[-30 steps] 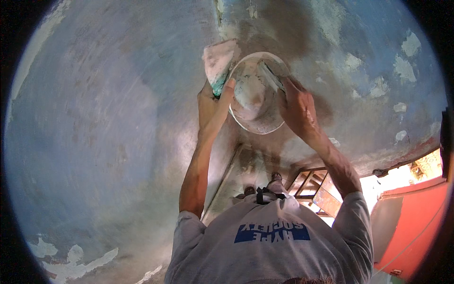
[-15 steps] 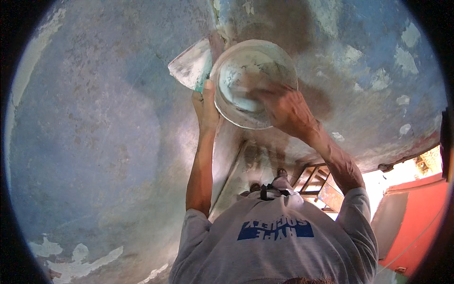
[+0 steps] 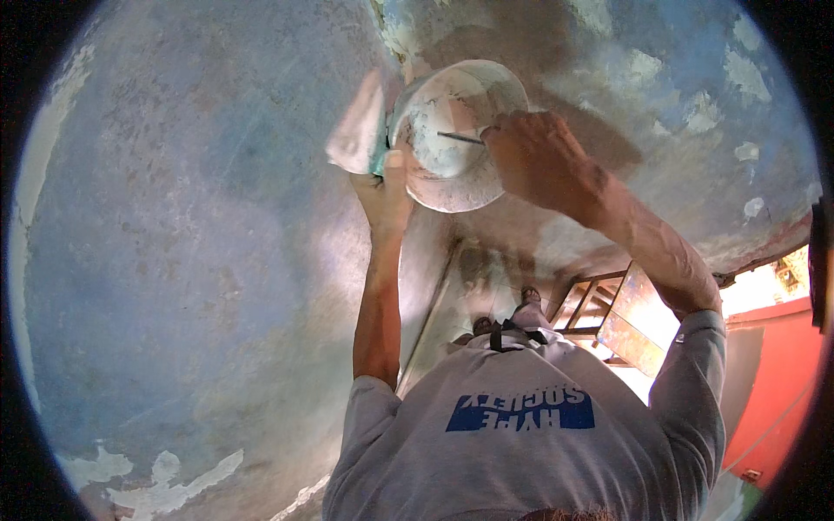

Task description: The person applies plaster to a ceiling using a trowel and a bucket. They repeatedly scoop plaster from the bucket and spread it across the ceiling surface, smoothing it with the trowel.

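Observation:
A round white bucket (image 3: 456,193), smeared inside with pale putty, is tilted so that its mouth faces me. My left hand (image 3: 387,187) is closed at its left rim, thumb on the near side. The same hand also grips a broad, flat putty spreader (image 3: 358,130), whitish with a teal edge, which sticks out to the left of the bucket. My right hand (image 3: 540,165) is closed at the bucket's right side on a putty knife (image 3: 460,137). Its thin dark blade is seen edge-on over the bucket's mouth; the handle is hidden in my fingers.
Worn blue-grey walls (image 3: 191,243) meet at a corner behind the bucket, with pale patches (image 3: 747,78) on the right one. A wooden frame like a ladder or stool (image 3: 599,304) stands below at right. A red wall (image 3: 777,365) lies beyond it.
My right hand has moved right and up, drawing the knife out of the bucket's middle toward its right rim. The bucket and spreader have shifted and turned slightly.

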### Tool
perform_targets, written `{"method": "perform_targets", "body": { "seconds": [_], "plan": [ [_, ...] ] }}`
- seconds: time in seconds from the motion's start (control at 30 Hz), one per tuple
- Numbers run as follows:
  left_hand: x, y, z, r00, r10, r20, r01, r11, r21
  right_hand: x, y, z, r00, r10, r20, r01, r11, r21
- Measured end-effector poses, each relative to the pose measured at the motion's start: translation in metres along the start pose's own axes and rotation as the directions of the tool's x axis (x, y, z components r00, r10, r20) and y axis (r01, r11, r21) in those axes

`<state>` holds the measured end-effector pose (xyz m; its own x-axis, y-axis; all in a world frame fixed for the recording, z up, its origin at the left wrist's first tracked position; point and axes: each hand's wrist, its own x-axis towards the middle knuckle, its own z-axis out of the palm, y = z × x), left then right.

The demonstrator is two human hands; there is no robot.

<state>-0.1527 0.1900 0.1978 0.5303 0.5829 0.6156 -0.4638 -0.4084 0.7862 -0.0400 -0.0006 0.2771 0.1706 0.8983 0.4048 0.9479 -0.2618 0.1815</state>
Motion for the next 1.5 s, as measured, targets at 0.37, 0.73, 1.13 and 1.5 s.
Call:
{"method": "perform_targets", "body": {
  "seconds": [0.37,0.73,1.13,1.5],
  "plan": [
    [-0.013,-0.002,0.013,0.994,0.091,-0.063,-0.092,0.996,-0.014,-0.009,-0.011,0.034,0.994,-0.020,0.109,0.003,0.987,0.159],
    [-0.023,-0.010,0.027,0.985,0.171,-0.026,-0.168,0.981,0.096,-0.040,-0.006,0.126,0.992,0.101,-0.074,0.032,0.368,0.929],
    [-0.063,-0.057,0.010,0.953,-0.291,-0.084,0.258,0.926,-0.277,-0.050,-0.001,0.060,0.844,0.208,0.494,-0.251,-0.661,0.707],
    [-0.149,-0.090,-0.019,0.783,-0.600,-0.162,0.531,0.781,-0.328,-0.139,0.038,0.054,0.396,0.843,0.364,-0.039,-0.381,0.924]
  ]
}}
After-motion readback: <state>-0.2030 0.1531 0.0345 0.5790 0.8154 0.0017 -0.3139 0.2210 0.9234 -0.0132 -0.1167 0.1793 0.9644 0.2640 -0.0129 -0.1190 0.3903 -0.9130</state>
